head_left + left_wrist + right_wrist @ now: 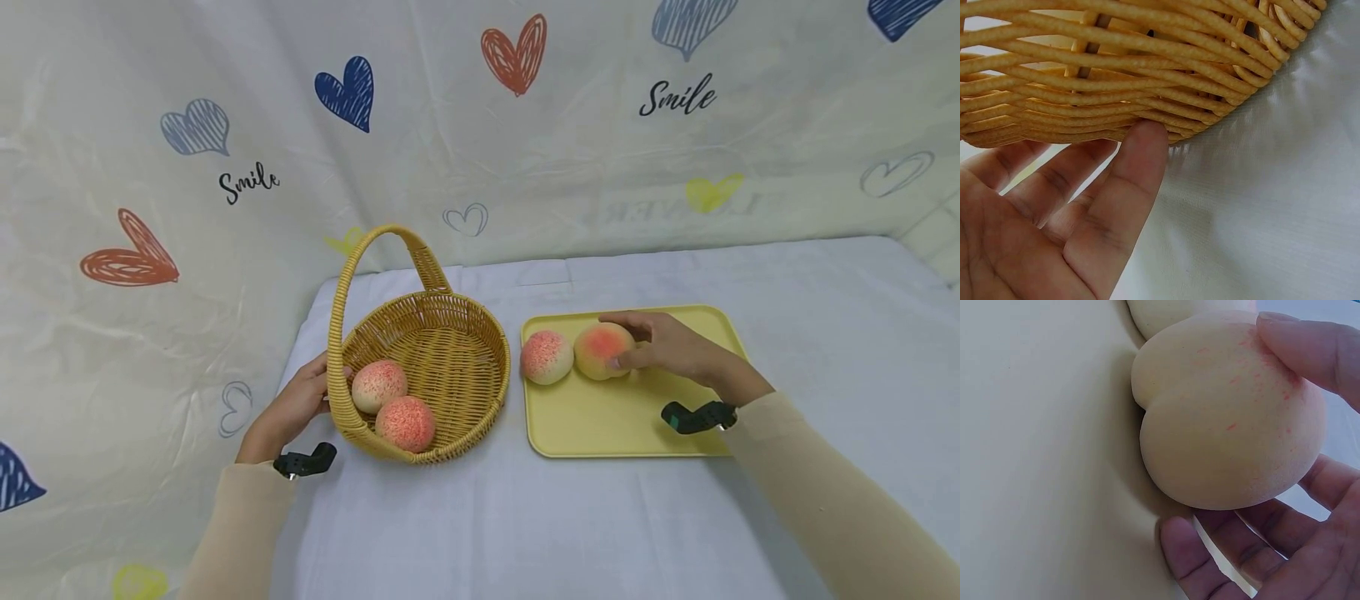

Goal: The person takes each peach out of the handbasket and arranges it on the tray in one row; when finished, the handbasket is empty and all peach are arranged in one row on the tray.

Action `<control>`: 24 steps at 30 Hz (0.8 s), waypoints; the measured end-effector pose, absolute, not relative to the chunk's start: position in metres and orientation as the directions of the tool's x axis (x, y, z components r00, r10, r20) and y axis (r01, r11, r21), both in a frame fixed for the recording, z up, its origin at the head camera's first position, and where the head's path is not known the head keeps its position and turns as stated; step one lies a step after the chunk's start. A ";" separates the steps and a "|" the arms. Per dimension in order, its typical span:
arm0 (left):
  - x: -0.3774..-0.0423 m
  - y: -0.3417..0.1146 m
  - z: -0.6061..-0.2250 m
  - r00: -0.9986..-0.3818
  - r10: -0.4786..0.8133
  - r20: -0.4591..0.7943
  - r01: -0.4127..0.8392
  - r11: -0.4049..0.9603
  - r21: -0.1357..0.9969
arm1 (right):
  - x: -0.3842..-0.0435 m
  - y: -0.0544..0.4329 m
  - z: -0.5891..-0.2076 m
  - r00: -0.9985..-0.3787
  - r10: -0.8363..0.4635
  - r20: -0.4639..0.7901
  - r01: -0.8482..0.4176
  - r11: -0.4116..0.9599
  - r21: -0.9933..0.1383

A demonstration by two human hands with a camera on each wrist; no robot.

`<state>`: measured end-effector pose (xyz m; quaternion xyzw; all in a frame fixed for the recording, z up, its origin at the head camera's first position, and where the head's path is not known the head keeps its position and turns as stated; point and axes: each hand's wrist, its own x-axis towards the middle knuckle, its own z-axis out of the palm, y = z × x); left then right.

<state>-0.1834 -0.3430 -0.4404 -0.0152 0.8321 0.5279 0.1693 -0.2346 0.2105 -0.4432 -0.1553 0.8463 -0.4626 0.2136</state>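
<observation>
- Right hand is curling thumb and fingers around a peach
- Tray is lying beneath that hand
- Second peach is resting on the tray, left of that hand
- Left hand is touching the outside of the basket, fingers apart
- Two peaches are lying inside, right of this hand

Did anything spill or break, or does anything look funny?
No, nothing stands out. Two peaches sit in the basket, another peach sits on the tray, and the right grip holds one more. Nothing looks spilled or broken.
</observation>
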 end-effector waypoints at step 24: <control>-0.186 -0.344 -0.443 -0.942 0.163 -0.293 -0.204 0.414 0.887 | -0.237 0.155 -0.387 -0.898 -0.434 0.073 -0.269 0.410 -0.871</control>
